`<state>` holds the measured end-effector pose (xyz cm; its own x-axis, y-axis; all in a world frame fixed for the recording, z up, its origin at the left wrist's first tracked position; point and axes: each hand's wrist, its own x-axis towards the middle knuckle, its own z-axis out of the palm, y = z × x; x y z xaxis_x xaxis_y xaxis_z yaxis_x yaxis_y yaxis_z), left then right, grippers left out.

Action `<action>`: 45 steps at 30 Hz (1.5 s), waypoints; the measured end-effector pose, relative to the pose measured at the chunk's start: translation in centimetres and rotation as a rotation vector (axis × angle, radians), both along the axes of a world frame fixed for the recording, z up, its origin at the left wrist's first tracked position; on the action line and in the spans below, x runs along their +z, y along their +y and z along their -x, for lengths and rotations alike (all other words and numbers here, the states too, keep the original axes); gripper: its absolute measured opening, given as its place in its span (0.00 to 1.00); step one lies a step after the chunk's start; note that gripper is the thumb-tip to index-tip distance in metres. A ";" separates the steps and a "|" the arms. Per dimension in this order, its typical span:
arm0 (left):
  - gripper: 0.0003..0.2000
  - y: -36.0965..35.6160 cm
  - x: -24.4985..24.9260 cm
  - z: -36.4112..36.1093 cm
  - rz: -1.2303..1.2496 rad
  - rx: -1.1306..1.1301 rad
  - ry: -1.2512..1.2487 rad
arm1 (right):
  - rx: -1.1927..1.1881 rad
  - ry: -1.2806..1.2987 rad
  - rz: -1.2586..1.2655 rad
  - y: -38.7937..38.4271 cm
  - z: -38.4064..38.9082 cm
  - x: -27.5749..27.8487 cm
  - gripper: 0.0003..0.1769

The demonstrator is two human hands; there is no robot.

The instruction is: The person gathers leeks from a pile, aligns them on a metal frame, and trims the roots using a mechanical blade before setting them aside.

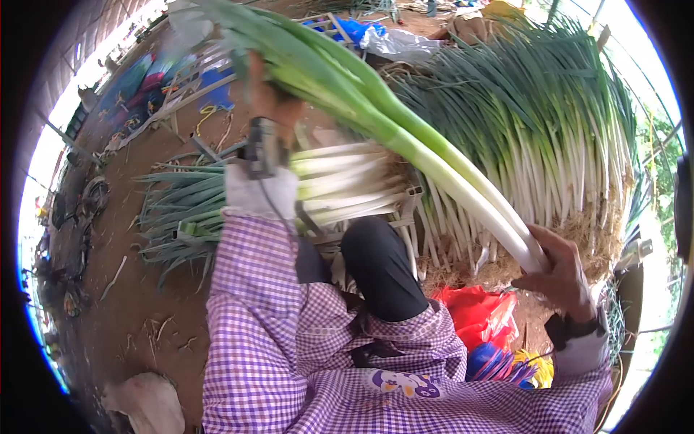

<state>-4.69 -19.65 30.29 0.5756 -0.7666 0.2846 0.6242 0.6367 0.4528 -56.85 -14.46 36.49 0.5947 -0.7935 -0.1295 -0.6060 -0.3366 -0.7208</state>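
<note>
A couple of long leeks (434, 163) stretch slantwise in front of me, green leaves at upper left and white ends at lower right. My right hand (560, 271) is closed around their white root end. At the leafy end my left hand (278, 98) grips the leaves; it is blurred by motion, and the leaves hide most of its fingers. Below it a pile of leeks (350, 181) lies sideways on a low metal frame (408, 206), white parts toward the right. A dark device (262, 148) sits on my left wrist.
A large upright stack of leeks (535, 137) with hairy roots fills the right. Near my knee (379, 267) lie a red plastic bag (477, 315), blue-purple cords (499, 362) and yellow cords (538, 367). A pale sack (144, 403) rests on the dirt floor (148, 311).
</note>
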 end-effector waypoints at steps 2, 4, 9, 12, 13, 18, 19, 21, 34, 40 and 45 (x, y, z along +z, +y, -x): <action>0.32 5.4 2.7 -4.1 -0.143 0.062 -0.039 | 0.112 -0.027 -0.093 -2.3 -3.0 -0.5 0.47; 0.28 8.3 1.1 -13.1 -0.107 0.184 -0.125 | 0.214 -0.021 -0.174 -4.4 -7.3 -0.7 0.46; 0.20 18.1 -0.2 -24.6 -0.227 0.039 -0.238 | 0.554 -0.094 -0.241 -11.0 -19.0 -4.9 0.46; 0.18 21.5 -3.6 -30.4 -0.395 0.170 -0.191 | 0.752 -0.108 0.041 -14.8 -26.3 -7.8 0.39; 0.18 22.0 -4.0 -31.2 -0.516 0.231 -0.035 | 0.779 -0.111 0.103 -15.9 -28.6 -8.9 0.34; 0.18 21.5 -11.4 -33.2 -0.757 0.571 0.094 | 0.707 -0.013 0.437 -20.4 -37.1 -16.9 0.18; 0.20 21.5 -13.6 -34.3 -0.814 0.621 0.108 | 0.685 0.014 0.443 -21.2 -38.4 -18.7 0.16; 0.26 22.5 -18.1 -37.8 -1.162 0.543 0.229 | 0.643 0.059 0.445 -22.5 -40.4 -22.6 0.13; 0.29 18.8 -28.4 -38.0 -1.410 0.421 0.341 | 0.552 0.033 0.571 -27.2 -42.4 -36.2 0.14; 0.25 18.4 -23.2 -33.7 -1.057 0.395 0.317 | 0.496 0.164 0.447 -26.9 -42.5 -35.4 0.16; 0.36 22.1 -18.9 -34.0 -1.617 0.371 -0.218 | 0.469 0.178 0.426 -27.1 -42.3 -35.6 0.17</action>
